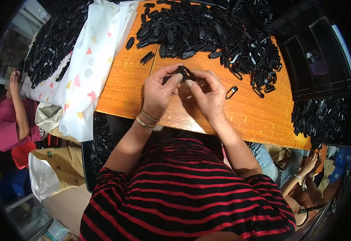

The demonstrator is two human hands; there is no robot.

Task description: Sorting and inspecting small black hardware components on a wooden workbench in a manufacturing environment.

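Observation:
Over the wooden table (123,84), my two hands meet around a small black plastic part (185,73) with an open, frame-like shape. My left hand (158,90) is closed on one end of it, thumb pressed on top. The thumb and fingers of my right hand (209,94) pinch the other end. Fingers partly cover the part, so I cannot tell if it is one piece or two. A loose black frame piece (231,92) lies to the right of my right hand. Beyond my left hand lies another black part (146,58).
A large heap of black plastic parts (183,30) spreads across the far side. Patterned white sheeting (89,68) hangs at the left. A black crate (314,58) and another heap (318,118) stand right. People sit at both sides; a brown sack (65,168) stands lower left.

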